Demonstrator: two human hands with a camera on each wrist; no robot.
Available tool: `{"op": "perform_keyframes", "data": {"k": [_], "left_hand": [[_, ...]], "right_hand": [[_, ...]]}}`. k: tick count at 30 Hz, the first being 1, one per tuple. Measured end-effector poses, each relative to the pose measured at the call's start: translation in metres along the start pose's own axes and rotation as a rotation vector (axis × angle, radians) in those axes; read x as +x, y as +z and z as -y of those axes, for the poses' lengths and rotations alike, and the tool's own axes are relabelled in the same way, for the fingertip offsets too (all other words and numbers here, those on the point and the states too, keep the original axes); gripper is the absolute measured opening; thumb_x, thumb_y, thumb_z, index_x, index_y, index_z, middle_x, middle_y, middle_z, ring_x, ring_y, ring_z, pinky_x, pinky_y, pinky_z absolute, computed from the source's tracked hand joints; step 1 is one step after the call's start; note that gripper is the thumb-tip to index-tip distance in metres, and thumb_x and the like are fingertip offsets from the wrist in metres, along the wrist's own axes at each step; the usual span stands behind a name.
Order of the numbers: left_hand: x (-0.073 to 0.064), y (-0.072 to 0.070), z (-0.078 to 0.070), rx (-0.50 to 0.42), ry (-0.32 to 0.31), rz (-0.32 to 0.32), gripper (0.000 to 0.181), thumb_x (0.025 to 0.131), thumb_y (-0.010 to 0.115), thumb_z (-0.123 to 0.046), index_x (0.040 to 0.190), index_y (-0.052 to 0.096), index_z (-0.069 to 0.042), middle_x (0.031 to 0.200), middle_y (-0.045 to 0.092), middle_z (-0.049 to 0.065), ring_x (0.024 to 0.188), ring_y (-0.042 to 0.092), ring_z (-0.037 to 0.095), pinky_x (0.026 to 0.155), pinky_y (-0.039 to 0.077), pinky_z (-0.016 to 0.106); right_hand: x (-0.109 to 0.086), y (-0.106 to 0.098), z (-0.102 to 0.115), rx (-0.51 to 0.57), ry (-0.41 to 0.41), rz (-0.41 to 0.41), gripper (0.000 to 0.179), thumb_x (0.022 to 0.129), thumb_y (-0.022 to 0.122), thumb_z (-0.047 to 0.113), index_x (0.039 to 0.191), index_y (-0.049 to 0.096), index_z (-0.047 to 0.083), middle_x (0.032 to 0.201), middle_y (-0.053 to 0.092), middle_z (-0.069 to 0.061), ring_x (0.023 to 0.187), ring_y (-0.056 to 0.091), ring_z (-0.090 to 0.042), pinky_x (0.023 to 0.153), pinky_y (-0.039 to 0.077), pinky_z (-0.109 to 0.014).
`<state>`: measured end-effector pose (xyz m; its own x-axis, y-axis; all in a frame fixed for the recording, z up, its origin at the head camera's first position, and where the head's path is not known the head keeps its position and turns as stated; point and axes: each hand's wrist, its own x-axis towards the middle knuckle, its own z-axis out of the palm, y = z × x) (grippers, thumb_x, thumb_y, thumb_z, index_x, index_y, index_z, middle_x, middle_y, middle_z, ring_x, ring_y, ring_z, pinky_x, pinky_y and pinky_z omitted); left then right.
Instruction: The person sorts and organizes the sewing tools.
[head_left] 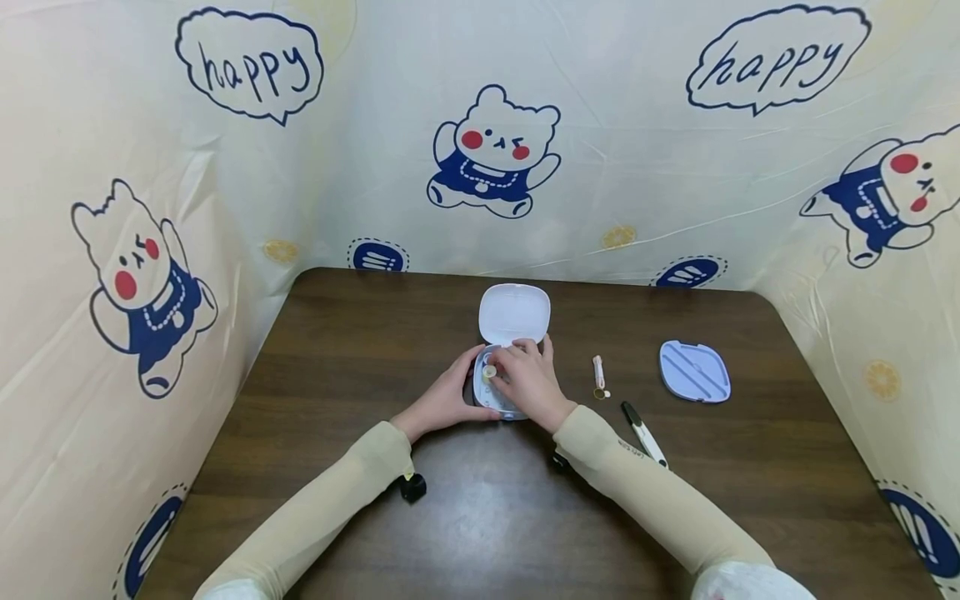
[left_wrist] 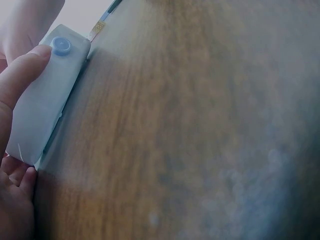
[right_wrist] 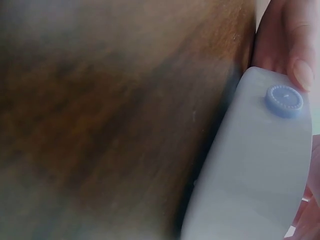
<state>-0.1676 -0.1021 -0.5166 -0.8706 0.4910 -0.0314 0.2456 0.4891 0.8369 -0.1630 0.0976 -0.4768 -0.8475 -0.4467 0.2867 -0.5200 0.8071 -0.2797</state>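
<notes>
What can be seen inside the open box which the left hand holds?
Inside the box, a small, round, whitish piece shows beside the right hand; its details are too small to tell. That hand covers much of the right part, so what lies beneath cannot be seen.

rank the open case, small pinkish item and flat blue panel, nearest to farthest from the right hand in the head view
1. Open case: nearest, its base partly beneath the right hand.
2. Small pinkish item: a little to the hand's right.
3. Flat blue panel: farther right, past the pinkish item.
</notes>
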Motion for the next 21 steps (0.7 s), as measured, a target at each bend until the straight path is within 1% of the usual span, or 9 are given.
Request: {"op": "perform_keyframes", "data": {"k": [6,11,17,21], "left_hand": [[0.001,-0.002,-0.002,0.007,-0.003,-0.005,0.118,0.077,0.093,-0.046,0.165,0.019,-0.017,0.165,0.033,0.009,0.144,0.042,0.026,0.120,0.035,0.049],[0.000,-0.002,-0.003,0.009,-0.004,-0.008,0.118,0.077,0.093,-0.046,0.165,0.020,-0.017,0.165,0.033,0.009,0.144,0.042,0.026,0.120,0.035,0.050],[0.000,0.000,-0.001,0.003,-0.001,-0.006,0.118,0.076,0.094,-0.045,0.165,0.020,-0.016,0.164,0.033,0.009,0.144,0.043,0.025,0.121,0.034,0.049],[-0.001,0.000,-0.002,-0.006,-0.007,-0.003,0.119,0.076,0.094,-0.045,0.165,0.020,-0.016,0.165,0.033,0.008,0.144,0.042,0.025,0.121,0.034,0.048]], "right_hand": [[0.001,-0.003,0.000,0.000,0.002,0.005,0.024,0.089,0.085,0.021,0.108,0.071,0.017,0.101,0.074,-0.001,0.123,0.055,-0.037,0.113,0.019,-0.078],[0.001,-0.003,0.000,-0.003,0.002,0.011,0.025,0.089,0.085,0.022,0.110,0.071,0.017,0.107,0.076,-0.002,0.124,0.055,-0.037,0.113,0.020,-0.078],[-0.002,-0.006,-0.001,-0.010,0.001,0.008,0.023,0.090,0.084,0.022,0.108,0.072,0.016,0.104,0.075,-0.002,0.124,0.055,-0.037,0.111,0.024,-0.078],[-0.004,-0.012,-0.001,-0.010,0.002,-0.010,0.021,0.090,0.083,0.021,0.107,0.072,0.015,0.100,0.075,-0.003,0.121,0.057,-0.037,0.111,0.027,-0.077]]}}
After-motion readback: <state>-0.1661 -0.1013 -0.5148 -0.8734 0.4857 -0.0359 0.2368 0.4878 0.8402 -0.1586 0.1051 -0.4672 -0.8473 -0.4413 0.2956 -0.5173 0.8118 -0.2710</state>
